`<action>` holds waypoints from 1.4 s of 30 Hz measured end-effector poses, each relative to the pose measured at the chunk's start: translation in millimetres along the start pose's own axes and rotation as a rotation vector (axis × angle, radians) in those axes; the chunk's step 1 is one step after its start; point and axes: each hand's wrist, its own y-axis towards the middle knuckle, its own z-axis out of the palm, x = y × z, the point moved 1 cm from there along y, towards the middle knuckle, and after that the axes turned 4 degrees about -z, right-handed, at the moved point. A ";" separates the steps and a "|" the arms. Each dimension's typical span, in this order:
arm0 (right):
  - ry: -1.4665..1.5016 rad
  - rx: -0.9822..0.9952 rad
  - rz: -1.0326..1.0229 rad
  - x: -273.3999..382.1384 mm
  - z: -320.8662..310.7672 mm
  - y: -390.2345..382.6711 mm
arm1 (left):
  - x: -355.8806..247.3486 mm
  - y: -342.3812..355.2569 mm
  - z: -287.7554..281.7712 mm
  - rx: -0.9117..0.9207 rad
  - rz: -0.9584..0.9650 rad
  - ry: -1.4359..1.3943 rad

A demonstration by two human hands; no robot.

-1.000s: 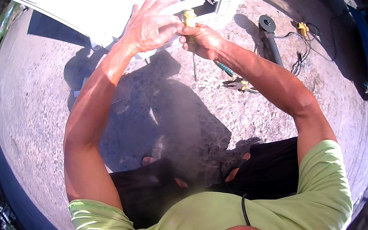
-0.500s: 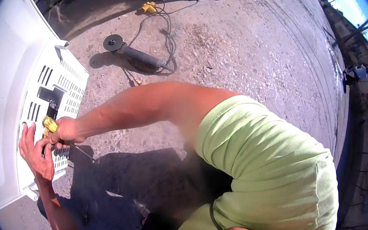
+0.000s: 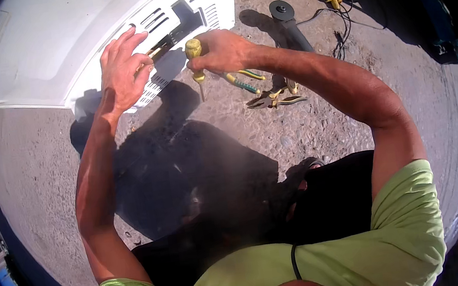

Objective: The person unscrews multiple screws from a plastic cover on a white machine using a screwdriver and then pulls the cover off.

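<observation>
In my right hand (image 3: 221, 52) is a screwdriver (image 3: 193, 49) with a yellow handle, its shaft pointing down toward me. Green-and-yellow plier handles (image 3: 241, 83) stick out below this hand; whether they are held or lie on the ground I cannot tell. My left hand (image 3: 127, 69) has its fingers apart at the slotted white panel (image 3: 154, 22) of a large white casing. Beside its thumb, a dark cutout in the panel shows a small yellowish part (image 3: 158, 51), too small to name.
Another pair of pliers (image 3: 276, 100) lies on the rough ground to the right. Farther off are an angle grinder (image 3: 289, 21) with a disc and a yellow plug (image 3: 332, 0) on a dark cable. The white casing (image 3: 45, 45) fills the far left.
The view has swung left, so the panel now sits nearer the middle. My right hand has drawn away from the left hand and the panel, with the screwdriver in it.
</observation>
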 end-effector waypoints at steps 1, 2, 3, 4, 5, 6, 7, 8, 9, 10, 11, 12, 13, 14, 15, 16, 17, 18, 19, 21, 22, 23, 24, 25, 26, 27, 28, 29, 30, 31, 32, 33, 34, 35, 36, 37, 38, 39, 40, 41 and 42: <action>0.036 -0.080 -0.022 -12.3 -5.5 -6.7 | -1.3 1.2 -1.7 0.007 -0.005 0.002; 0.159 -0.014 0.096 -12.4 -12.6 -16.8 | 1.3 -4.6 1.0 -0.001 -0.004 -0.016; 0.276 -0.095 0.168 -18.1 -12.9 -26.6 | 5.6 -10.9 3.1 -0.008 0.006 -0.020; 0.452 -0.195 0.241 -36.1 -15.9 -35.6 | 5.5 -11.8 5.4 -0.017 0.001 -0.012; 0.614 -0.303 0.323 -53.0 -18.4 -44.6 | 5.5 -13.5 11.6 -0.023 -0.008 -0.024; 0.686 -0.341 0.349 -65.4 -20.8 -51.3 | 4.0 -15.1 14.1 -0.028 -0.015 -0.033; 0.757 -0.359 0.356 -74.2 -19.8 -53.8 | 3.3 -15.8 13.8 -0.037 -0.018 -0.038; 0.829 -0.375 0.365 -82.7 -18.0 -55.4 | 1.5 -17.0 14.8 -0.044 -0.024 -0.045; 0.954 -0.304 0.356 -90.7 -15.9 -53.8 | 0.3 -16.9 15.4 -0.051 -0.026 -0.052; 1.078 -0.234 0.344 -98.5 -14.5 -50.8 | 0.3 -16.0 16.6 -0.059 -0.021 -0.065; 1.201 -0.156 0.327 -100.5 -13.2 -48.1 | 0.8 -15.0 15.5 -0.068 -0.019 -0.071; 1.228 -0.122 0.316 -101.9 -10.5 -47.9 | 1.4 -13.8 15.0 -0.076 -0.016 -0.079; 1.254 -0.088 0.305 -102.2 -6.3 -47.9 | 2.3 -12.7 15.2 -0.081 -0.018 -0.085; 1.281 -0.055 0.295 -100.9 -1.5 -47.7 | 3.1 -11.4 15.2 -0.085 -0.021 -0.093; 1.308 -0.030 0.288 -99.2 3.4 -47.6 | 4.3 -10.4 15.4 -0.090 -0.023 -0.101; 1.311 0.014 0.261 -96.0 6.3 -47.8 | 6.0 -9.5 15.2 -0.106 -0.019 -0.118; 1.313 0.058 0.236 -92.0 9.4 -48.2 | 7.7 -9.0 15.1 -0.120 -0.016 -0.138; 1.315 0.102 0.211 -89.2 11.3 -47.9 | 8.9 -9.1 15.3 -0.135 -0.012 -0.158; 1.243 0.146 0.176 -88.3 12.0 -46.5 | 10.1 -9.2 15.7 -0.144 -0.012 -0.166; 1.191 0.175 0.161 -90.6 16.1 -46.5 | 10.8 -8.2 15.2 -0.159 -0.012 -0.184; 1.165 0.189 0.154 -91.8 18.1 -46.7 | 11.0 -8.0 15.5 -0.156 -0.017 -0.192; 1.170 0.170 0.153 -89.2 20.3 -48.2 | 11.9 -9.0 14.7 -0.153 -0.024 -0.197; 1.154 0.173 0.147 -89.6 21.4 -47.8 | 12.6 -10.0 14.0 -0.150 -0.031 -0.203; 1.138 0.177 0.141 -90.8 22.2 -47.1 | 13.1 -11.0 13.3 -0.146 -0.027 -0.200; 1.119 0.178 0.135 -91.2 21.3 -47.4 | 13.3 -10.7 13.2 -0.146 -0.023 -0.199; 1.099 0.168 0.135 -90.5 20.1 -48.4 | 13.4 -10.4 13.3 -0.146 -0.018 -0.198; 1.080 0.158 0.135 -89.4 18.7 -49.6 | 13.4 -9.9 13.6 -0.145 -0.012 -0.198; 1.061 0.149 0.132 -89.1 18.3 -50.1 | 13.9 -9.6 13.5 -0.143 -0.007 -0.195; 1.052 0.143 0.135 -89.7 18.5 -50.2 | 14.0 -9.4 13.7 -0.142 -0.001 -0.194; 1.043 0.137 0.138 -90.5 18.6 -50.3 | 13.8 -9.4 14.1 -0.140 -0.001 -0.193; 1.034 0.132 0.140 -90.9 19.2 -49.6 | 14.0 -10.0 13.8 -0.137 -0.002 -0.190; 1.020 0.129 0.139 -90.0 19.6 -49.3 | 14.1 -10.4 13.5 -0.135 -0.003 -0.188; 1.007 0.125 0.138 -88.0 19.6 -48.9 | 14.2 -11.2 12.9 -0.129 -0.008 -0.184; 0.992 0.119 0.139 -86.8 19.0 -49.2 | 13.8 -11.2 12.7 -0.125 -0.011 -0.183; 0.991 0.121 0.130 -86.5 18.7 -49.2 | 13.3 -11.1 12.5 -0.121 -0.014 -0.182; 0.991 0.124 0.121 -86.4 18.5 -48.8 | 12.8 -11.0 12.4 -0.119 -0.010 -0.179; 0.990 0.127 0.112 -86.1 17.8 -48.7 | 12.4 -10.7 12.2 -0.119 -0.007 -0.176; 0.988 0.120 0.112 -85.7 17.2 -48.7 | 12.0 -10.5 12.0 -0.119 -0.003 -0.173; 0.985 0.113 0.113 -85.2 16.6 -48.7 | 11.8 -10.2 11.8 -0.117 -0.001 -0.175; 0.982 0.107 0.114 -84.8 16.1 -48.6 | 11.6 -9.9 11.5 -0.116 0.000 -0.176; 0.974 0.103 0.118 -84.1 15.6 -48.8 | 11.4 -9.7 11.4 -0.115 0.001 -0.177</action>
